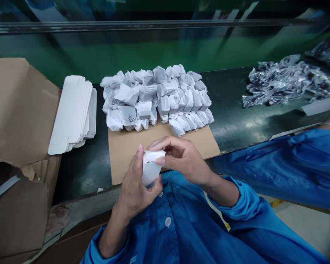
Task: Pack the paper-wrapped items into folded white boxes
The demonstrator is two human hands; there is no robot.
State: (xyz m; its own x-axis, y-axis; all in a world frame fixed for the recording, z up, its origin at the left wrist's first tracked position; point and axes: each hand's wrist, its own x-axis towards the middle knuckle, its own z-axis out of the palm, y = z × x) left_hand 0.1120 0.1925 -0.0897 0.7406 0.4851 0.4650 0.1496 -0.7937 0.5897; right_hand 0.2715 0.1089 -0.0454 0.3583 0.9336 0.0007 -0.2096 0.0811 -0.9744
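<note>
Close to my chest, over the near edge of the bench, my left hand (pixel 139 183) is wrapped round a small white carton (pixel 150 170). From the other side my right hand (pixel 178 157) pinches the carton's top end, thumb lying across a flap there. What is inside the carton does not show. Just beyond my hands, a brown cardboard sheet (pixel 129 145) lies on the bench. Several small white wrapped packs (pixel 126 93) are piled in layers on its far part, some printed with a triangular recycling mark.
Left of the packs lies a stack of flattened white cartons (pixel 71 113), beside a large brown cardboard box (pixel 16 106). Clear plastic bags with dark items (pixel 286 82) are heaped on the dark green bench (pixel 225 99) at right. A co-worker's blue sleeve (pixel 291 157) reaches in at right.
</note>
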